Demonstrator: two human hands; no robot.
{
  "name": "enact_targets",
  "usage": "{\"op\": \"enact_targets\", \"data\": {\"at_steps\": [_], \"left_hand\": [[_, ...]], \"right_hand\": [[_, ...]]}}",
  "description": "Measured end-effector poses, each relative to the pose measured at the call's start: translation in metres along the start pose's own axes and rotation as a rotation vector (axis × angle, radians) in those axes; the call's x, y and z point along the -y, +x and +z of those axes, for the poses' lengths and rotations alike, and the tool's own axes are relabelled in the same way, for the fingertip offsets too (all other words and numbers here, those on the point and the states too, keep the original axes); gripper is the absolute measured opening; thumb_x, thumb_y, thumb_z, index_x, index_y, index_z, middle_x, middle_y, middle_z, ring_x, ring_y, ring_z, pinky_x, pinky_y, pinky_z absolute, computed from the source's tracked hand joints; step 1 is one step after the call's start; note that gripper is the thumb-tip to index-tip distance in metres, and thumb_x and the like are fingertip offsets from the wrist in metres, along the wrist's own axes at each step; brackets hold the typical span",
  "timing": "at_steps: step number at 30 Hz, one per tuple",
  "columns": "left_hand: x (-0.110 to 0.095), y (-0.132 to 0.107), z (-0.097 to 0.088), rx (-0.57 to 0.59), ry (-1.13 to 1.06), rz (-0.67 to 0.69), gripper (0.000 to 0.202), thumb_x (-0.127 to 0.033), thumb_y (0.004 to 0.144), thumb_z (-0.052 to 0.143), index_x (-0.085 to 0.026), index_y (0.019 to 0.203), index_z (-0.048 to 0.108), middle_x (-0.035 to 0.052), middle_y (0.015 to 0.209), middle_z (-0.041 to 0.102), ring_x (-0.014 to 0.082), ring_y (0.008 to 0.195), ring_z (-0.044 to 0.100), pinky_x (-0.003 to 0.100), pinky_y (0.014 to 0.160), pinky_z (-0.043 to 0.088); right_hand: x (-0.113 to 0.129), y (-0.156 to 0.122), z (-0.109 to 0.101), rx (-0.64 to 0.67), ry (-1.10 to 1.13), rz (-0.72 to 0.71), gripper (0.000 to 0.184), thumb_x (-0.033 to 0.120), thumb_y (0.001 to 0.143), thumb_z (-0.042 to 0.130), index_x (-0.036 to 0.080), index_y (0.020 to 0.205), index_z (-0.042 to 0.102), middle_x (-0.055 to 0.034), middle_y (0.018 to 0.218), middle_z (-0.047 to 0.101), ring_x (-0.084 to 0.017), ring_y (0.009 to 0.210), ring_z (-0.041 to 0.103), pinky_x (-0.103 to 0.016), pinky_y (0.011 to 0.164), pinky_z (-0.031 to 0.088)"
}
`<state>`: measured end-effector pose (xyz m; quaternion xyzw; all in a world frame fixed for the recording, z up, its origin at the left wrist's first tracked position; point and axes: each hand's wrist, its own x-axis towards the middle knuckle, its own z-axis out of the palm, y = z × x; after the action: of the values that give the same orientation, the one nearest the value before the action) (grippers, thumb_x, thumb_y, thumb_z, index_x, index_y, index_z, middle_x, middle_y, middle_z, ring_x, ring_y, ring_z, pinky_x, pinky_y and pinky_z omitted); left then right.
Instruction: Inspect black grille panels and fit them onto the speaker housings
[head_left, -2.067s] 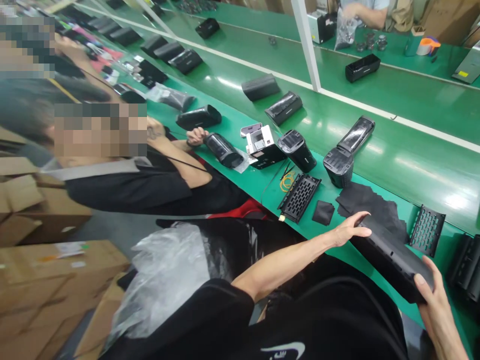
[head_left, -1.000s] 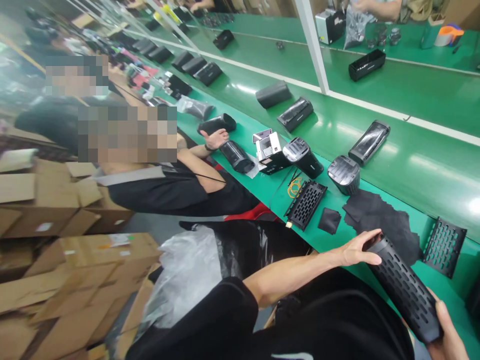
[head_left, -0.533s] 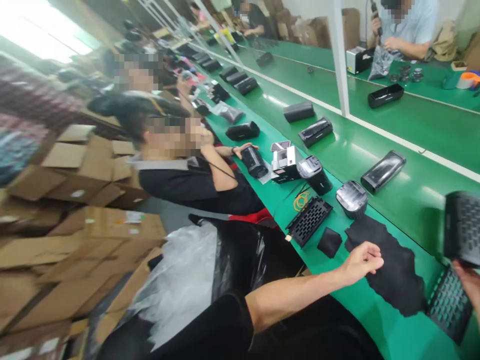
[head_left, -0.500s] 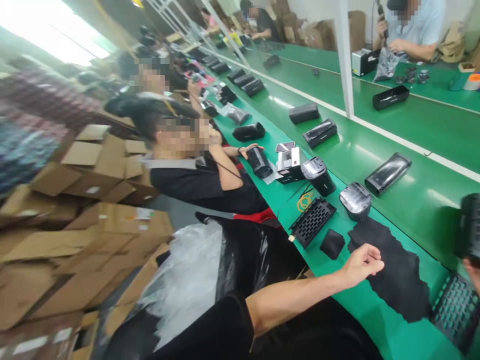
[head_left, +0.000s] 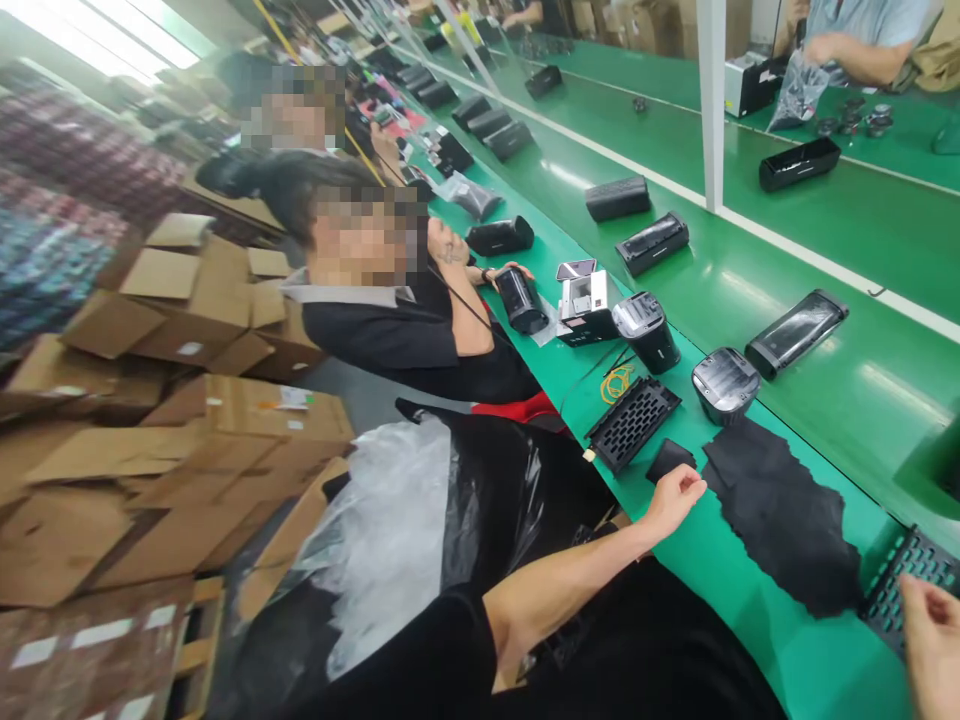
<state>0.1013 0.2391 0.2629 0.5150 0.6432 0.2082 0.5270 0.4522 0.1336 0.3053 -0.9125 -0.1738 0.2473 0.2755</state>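
Observation:
My left hand (head_left: 673,500) is held over the bench edge with its fingers curled and the tips close together. Whether anything is between them I cannot make out. Just behind it lies a small black square piece (head_left: 670,458), partly covered by the hand. To its right is a larger ragged-edged black sheet (head_left: 784,520), flat on the green bench. At the right edge, my right hand (head_left: 934,640) has its thumb and fingers apart, with nothing seen in them. It is in front of a black perforated panel (head_left: 896,590) and partly hides it.
Another perforated panel (head_left: 634,425) with yellow wire (head_left: 616,384) lies left. Two black housings (head_left: 649,335) (head_left: 726,385) stand along the bench. Black speaker-like units (head_left: 796,333) rest on the green belt (head_left: 825,410). A co-worker (head_left: 405,330) sits left, beside cardboard boxes (head_left: 262,440).
My left hand has drawn back left from the large black sheet to near the small square. The dark unit by my right hand is released and almost out of view. The view has shifted slightly.

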Motion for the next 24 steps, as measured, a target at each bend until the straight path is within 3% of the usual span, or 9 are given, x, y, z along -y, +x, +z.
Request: {"op": "enact_targets", "data": {"at_steps": [4, 7, 10, 14, 17, 21, 24], "left_hand": [[-0.012, 0.02, 0.014, -0.007, 0.199, 0.157, 0.017, -0.031, 0.089, 0.075, -0.023, 0.103, 0.072, 0.0014, 0.103, 0.07, 0.0189, 0.099, 0.063, 0.035, 0.096, 0.051], [-0.023, 0.037, 0.022, 0.026, 0.324, 0.266, 0.021, -0.027, 0.086, 0.08, -0.026, 0.107, 0.076, 0.0039, 0.114, 0.069, 0.0236, 0.114, 0.06, 0.04, 0.104, 0.049], [-0.03, 0.045, 0.02, 0.047, 0.401, 0.344, 0.009, -0.029, 0.094, 0.074, -0.023, 0.098, 0.08, 0.0064, 0.109, 0.068, 0.0242, 0.112, 0.06, 0.042, 0.104, 0.049], [-0.041, 0.037, 0.004, 0.032, 0.45, 0.589, 0.025, -0.04, 0.101, 0.066, -0.022, 0.094, 0.081, 0.0079, 0.106, 0.069, 0.0222, 0.105, 0.061, 0.039, 0.1, 0.051], [-0.051, 0.03, -0.01, 0.1, 0.378, 0.762, 0.035, -0.038, 0.106, 0.054, -0.019, 0.088, 0.078, 0.0091, 0.105, 0.07, 0.0198, 0.101, 0.062, 0.036, 0.099, 0.052], [-0.065, 0.024, -0.02, 0.241, 0.16, 0.672, 0.034, -0.038, 0.103, 0.054, -0.017, 0.084, 0.072, 0.0101, 0.102, 0.071, 0.0195, 0.098, 0.065, 0.035, 0.099, 0.051], [-0.076, 0.015, -0.018, 0.386, -0.172, 0.404, 0.028, -0.042, 0.094, 0.062, -0.017, 0.086, 0.071, 0.0088, 0.098, 0.071, 0.0201, 0.096, 0.064, 0.035, 0.096, 0.05]], "right_hand": [[0.001, -0.048, 0.01, 0.103, -0.047, 0.055, 0.047, 0.073, 0.06, 0.064, 0.03, 0.079, 0.065, -0.0088, 0.078, 0.07, -0.041, 0.089, 0.068, -0.055, 0.092, 0.051], [0.011, -0.066, 0.019, 0.201, 0.032, 0.04, 0.056, 0.076, 0.054, 0.065, 0.028, 0.082, 0.067, -0.0096, 0.084, 0.073, -0.039, 0.095, 0.069, -0.049, 0.092, 0.052], [0.023, -0.08, 0.022, 0.223, 0.054, 0.032, 0.062, 0.079, 0.051, 0.064, 0.026, 0.082, 0.068, -0.0109, 0.088, 0.074, -0.038, 0.098, 0.069, -0.047, 0.091, 0.053], [0.031, -0.091, 0.021, 0.249, 0.109, 0.007, 0.066, 0.08, 0.052, 0.067, 0.024, 0.087, 0.071, -0.0104, 0.092, 0.075, -0.037, 0.1, 0.069, -0.043, 0.087, 0.054], [0.036, -0.093, 0.03, 0.317, 0.192, -0.061, 0.066, 0.079, 0.055, 0.07, 0.022, 0.089, 0.073, -0.0102, 0.091, 0.075, -0.035, 0.094, 0.07, -0.044, 0.085, 0.055], [0.047, -0.093, 0.056, 0.393, 0.306, -0.14, 0.065, 0.075, 0.058, 0.076, 0.021, 0.093, 0.075, -0.0118, 0.096, 0.076, -0.033, 0.094, 0.07, -0.044, 0.087, 0.055], [0.057, -0.098, 0.069, 0.456, 0.427, -0.197, 0.066, 0.068, 0.064, 0.079, 0.021, 0.11, 0.074, -0.0132, 0.113, 0.076, -0.032, 0.108, 0.07, -0.042, 0.093, 0.056]]}}
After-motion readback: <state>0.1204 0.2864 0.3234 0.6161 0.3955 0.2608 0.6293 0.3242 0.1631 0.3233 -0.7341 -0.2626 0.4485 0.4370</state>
